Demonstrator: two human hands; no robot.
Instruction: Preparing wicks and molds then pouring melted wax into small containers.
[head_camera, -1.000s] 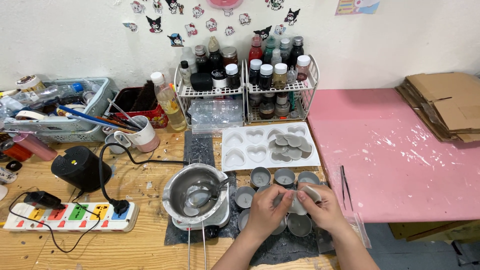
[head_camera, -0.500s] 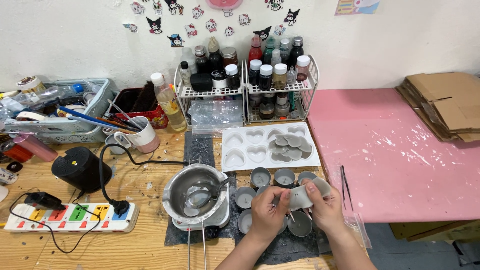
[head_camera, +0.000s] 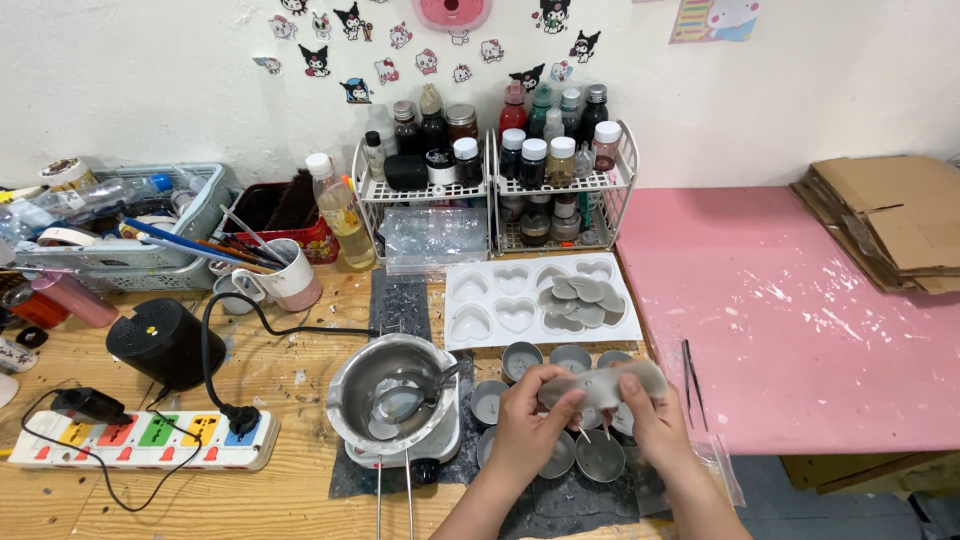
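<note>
both hands now stretch the soft grey rubber mould (head_camera: 600, 385) flat & wide, not bunched up like b4. left hand (head_camera: 528, 432) & right hand (head_camera: 652, 418) fingers pinch its ends tight, above the round grey cups (head_camera: 600, 455) on the counter (head_camera: 290, 480).

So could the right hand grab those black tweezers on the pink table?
Probably yes, once it lets go. The right hand is pinching a grey mould piece with the left hand. The tweezers lie just beside it, with nothing between.

bare forearms, no sleeves, rings or gloves.
</note>
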